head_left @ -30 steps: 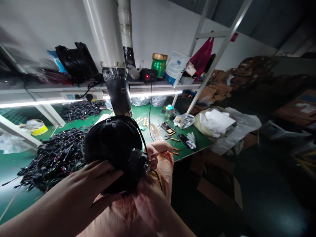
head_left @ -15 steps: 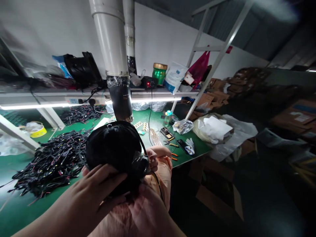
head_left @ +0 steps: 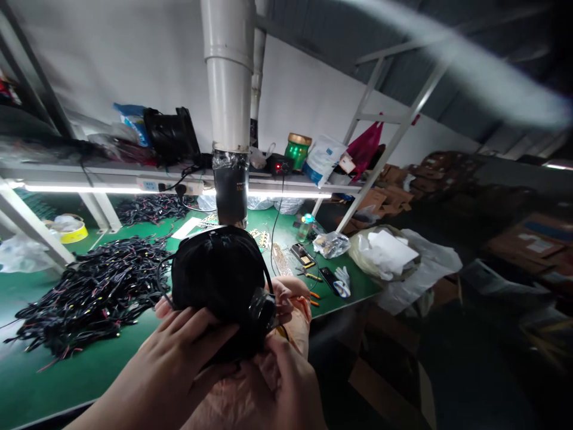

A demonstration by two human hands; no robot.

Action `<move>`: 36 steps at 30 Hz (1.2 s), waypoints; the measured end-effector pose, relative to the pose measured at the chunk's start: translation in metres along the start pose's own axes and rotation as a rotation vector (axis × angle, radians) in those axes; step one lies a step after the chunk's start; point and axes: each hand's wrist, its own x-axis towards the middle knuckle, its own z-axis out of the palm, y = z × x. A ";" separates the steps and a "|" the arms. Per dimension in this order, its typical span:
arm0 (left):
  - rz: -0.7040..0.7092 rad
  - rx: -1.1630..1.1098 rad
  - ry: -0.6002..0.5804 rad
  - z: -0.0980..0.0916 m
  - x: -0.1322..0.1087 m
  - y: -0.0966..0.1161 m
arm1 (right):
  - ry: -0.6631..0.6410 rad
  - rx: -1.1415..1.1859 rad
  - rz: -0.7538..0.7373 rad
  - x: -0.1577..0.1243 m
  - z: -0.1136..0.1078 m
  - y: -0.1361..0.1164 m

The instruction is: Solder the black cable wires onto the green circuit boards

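Our left fingers (head_left: 192, 325) lie curved against the back of a co-worker's head (head_left: 215, 280), not clenched; our right fingers (head_left: 286, 364) are bent just below a black head-worn device (head_left: 262, 313), their grip unclear. The device sits on the right of that head, beside the co-worker's raised hand (head_left: 289, 295). Beyond, on the green bench (head_left: 85, 373), a heap of black wire harnesses (head_left: 89, 304) lies toward the left edge.
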 end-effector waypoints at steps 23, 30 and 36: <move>-0.068 -0.180 -0.066 0.002 -0.015 -0.009 | 0.118 -0.267 -0.106 -0.015 0.023 -0.026; -0.037 -0.189 0.003 0.000 -0.013 -0.007 | 0.157 -0.236 -0.082 -0.022 0.023 -0.023; -0.041 -0.196 0.046 -0.004 -0.009 -0.004 | 0.178 -0.107 -0.040 -0.028 0.028 -0.014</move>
